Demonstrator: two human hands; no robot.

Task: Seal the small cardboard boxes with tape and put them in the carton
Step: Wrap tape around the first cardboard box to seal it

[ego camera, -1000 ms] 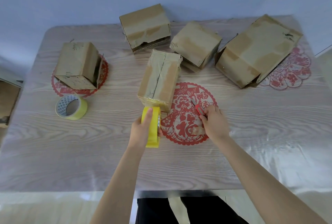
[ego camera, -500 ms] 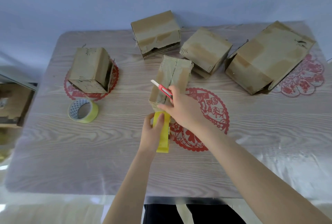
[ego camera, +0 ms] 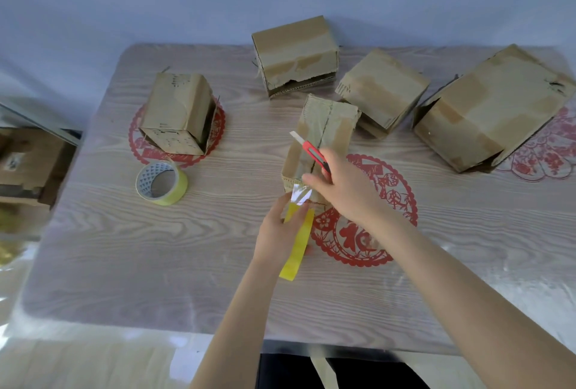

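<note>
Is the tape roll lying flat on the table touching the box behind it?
Apart. Head view shows table and red paper-cut between the tape roll and the box.

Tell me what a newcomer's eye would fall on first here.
The hands at the centre of the table: the right hand holds a red box cutter, blade out, over the narrow cardboard box, while the left hand grips a yellow tape roll at its near end, shiny tape stretched between. Then the red paper-cut beside them and a second tape roll lying left.
</note>
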